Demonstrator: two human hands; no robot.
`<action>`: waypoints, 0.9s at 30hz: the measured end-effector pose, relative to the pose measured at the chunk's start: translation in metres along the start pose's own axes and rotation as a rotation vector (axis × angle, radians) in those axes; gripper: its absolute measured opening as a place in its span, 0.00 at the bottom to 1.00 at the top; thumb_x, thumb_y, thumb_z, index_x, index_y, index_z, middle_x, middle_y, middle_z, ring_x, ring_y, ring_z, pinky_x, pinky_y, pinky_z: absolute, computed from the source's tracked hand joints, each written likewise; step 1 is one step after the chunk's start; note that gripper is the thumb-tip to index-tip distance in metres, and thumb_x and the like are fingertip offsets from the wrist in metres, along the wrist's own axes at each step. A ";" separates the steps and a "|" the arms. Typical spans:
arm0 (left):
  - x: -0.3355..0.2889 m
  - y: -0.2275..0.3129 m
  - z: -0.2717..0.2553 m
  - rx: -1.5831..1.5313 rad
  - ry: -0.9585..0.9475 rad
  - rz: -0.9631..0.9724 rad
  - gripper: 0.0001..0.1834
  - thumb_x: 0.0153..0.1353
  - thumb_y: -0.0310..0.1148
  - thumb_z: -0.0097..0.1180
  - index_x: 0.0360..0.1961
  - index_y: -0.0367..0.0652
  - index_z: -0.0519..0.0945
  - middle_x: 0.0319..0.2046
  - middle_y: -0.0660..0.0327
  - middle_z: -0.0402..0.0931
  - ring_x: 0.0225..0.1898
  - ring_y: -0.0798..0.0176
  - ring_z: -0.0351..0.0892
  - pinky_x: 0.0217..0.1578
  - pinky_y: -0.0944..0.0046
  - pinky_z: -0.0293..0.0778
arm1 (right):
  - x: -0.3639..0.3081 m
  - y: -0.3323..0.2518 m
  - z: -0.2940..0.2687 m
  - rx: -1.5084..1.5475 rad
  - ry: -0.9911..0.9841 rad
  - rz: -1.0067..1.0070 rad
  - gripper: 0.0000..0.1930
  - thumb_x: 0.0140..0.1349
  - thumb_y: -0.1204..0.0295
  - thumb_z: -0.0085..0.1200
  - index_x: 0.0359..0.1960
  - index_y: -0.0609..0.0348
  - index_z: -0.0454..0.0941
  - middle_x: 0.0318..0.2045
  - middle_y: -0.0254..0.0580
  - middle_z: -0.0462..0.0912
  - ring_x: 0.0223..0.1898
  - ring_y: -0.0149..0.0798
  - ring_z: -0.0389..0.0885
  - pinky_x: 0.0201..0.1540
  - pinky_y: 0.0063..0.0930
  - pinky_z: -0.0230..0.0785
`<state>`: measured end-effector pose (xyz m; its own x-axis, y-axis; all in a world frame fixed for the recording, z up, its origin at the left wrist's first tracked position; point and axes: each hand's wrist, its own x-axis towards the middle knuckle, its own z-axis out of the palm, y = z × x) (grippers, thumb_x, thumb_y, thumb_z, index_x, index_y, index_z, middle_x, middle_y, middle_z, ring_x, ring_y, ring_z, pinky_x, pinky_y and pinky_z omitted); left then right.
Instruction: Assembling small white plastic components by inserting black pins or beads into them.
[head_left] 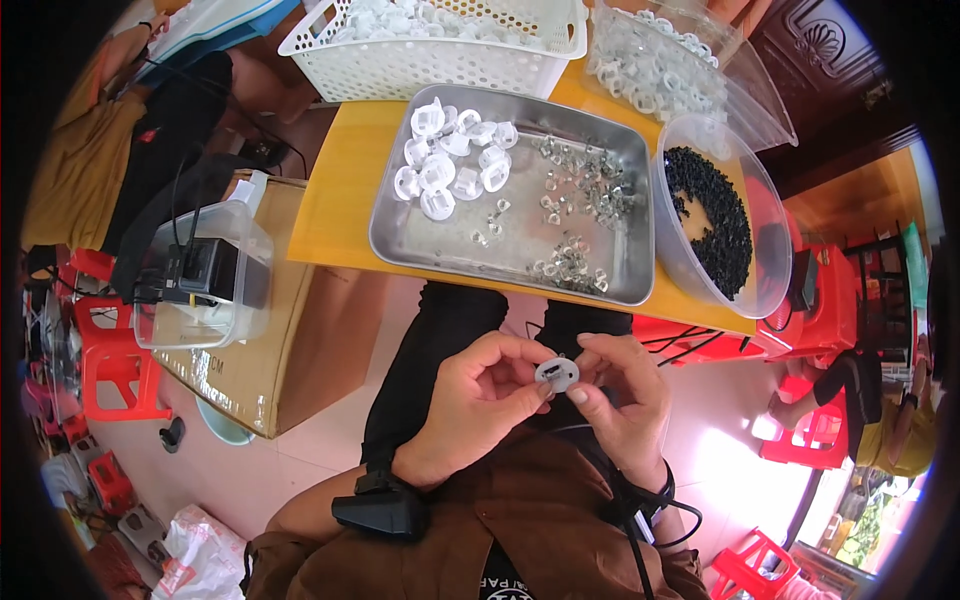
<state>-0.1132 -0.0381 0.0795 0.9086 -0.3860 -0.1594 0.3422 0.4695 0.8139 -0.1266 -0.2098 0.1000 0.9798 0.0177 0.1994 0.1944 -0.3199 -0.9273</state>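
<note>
Above my lap, I hold a small round white plastic part (557,375) with a dark piece set in its face. My left hand (470,400) pinches its left side between thumb and fingertips. On its right edge press the thumb and fingers of my right hand (630,400). Just beyond my hands, a metal tray (420,245) rests on the yellow table. White round plastic parts (437,172) are heaped at the tray's left. Small clear pieces with metal bits (568,262) are scattered over its right half.
Right of the tray stands a clear round tub (775,250) of small black pieces (725,220). Behind are a white perforated basket (440,68) and a clear bag (660,75) of plastic parts. A cardboard box (320,330) stands left. Other people sit at both sides.
</note>
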 end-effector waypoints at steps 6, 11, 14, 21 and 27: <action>0.002 0.006 0.001 -0.055 -0.021 -0.051 0.14 0.57 0.16 0.56 0.45 0.34 0.73 0.40 0.60 0.72 0.40 0.69 0.77 0.40 0.69 0.79 | 0.001 -0.004 0.001 0.160 0.020 0.172 0.10 0.51 0.84 0.61 0.37 0.65 0.79 0.31 0.39 0.78 0.29 0.27 0.79 0.30 0.18 0.72; 0.005 0.007 0.002 0.083 -0.047 0.034 0.08 0.61 0.20 0.54 0.42 0.33 0.73 0.40 0.57 0.74 0.41 0.66 0.78 0.43 0.64 0.79 | 0.004 -0.007 -0.003 0.091 0.021 0.141 0.06 0.51 0.83 0.60 0.31 0.63 0.80 0.28 0.38 0.79 0.27 0.27 0.78 0.29 0.18 0.71; 0.006 0.008 0.001 0.171 -0.006 0.108 0.05 0.60 0.19 0.55 0.37 0.31 0.74 0.37 0.57 0.72 0.37 0.64 0.79 0.40 0.65 0.79 | 0.008 -0.012 -0.003 0.073 -0.025 0.105 0.06 0.51 0.83 0.60 0.31 0.63 0.80 0.27 0.39 0.79 0.26 0.27 0.78 0.28 0.18 0.71; 0.008 0.015 -0.010 0.152 -0.091 0.161 0.06 0.57 0.17 0.57 0.35 0.30 0.74 0.37 0.57 0.67 0.35 0.61 0.79 0.37 0.63 0.81 | 0.018 -0.019 -0.008 0.027 -0.111 -0.049 0.08 0.51 0.83 0.61 0.34 0.63 0.80 0.27 0.40 0.79 0.27 0.30 0.79 0.26 0.19 0.71; 0.018 0.009 -0.017 0.257 -0.005 0.168 0.05 0.55 0.16 0.57 0.31 0.30 0.74 0.35 0.56 0.67 0.31 0.59 0.80 0.33 0.63 0.82 | 0.025 -0.010 -0.006 0.033 -0.193 0.018 0.08 0.52 0.81 0.61 0.35 0.62 0.80 0.29 0.38 0.79 0.28 0.30 0.79 0.27 0.20 0.71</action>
<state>-0.0896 -0.0268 0.0747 0.9460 -0.3242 -0.0081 0.1147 0.3110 0.9435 -0.1048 -0.2121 0.1160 0.9734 0.1945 0.1211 0.1751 -0.2911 -0.9405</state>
